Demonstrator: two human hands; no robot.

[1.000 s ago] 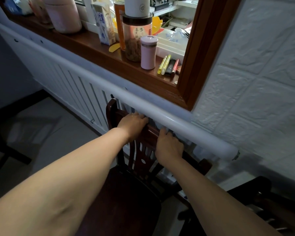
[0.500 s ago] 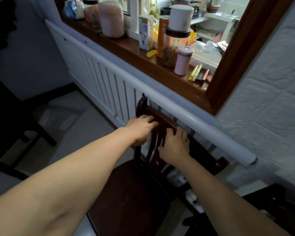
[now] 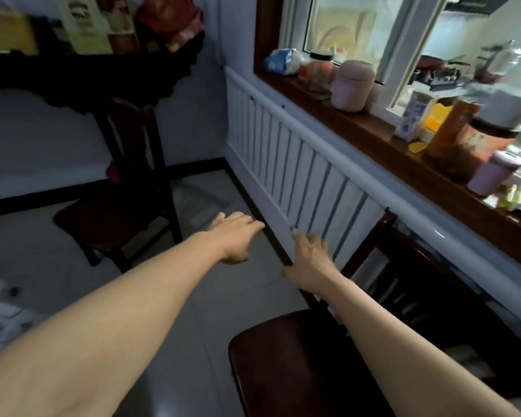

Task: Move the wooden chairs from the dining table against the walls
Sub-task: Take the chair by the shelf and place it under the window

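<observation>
On the sill [image 3: 382,136], blurred labels; left hand [image 3: 233,237] empty.

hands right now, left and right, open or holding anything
Left hand: open, fingers stretched out, holding nothing.
Right hand: open, holding nothing, off the near chair.

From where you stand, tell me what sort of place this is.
Most likely a home dining room beside a kitchen: dark wooden chairs against a slatted radiator cover, and a windowsill crowded with jars and a milk carton.
</observation>
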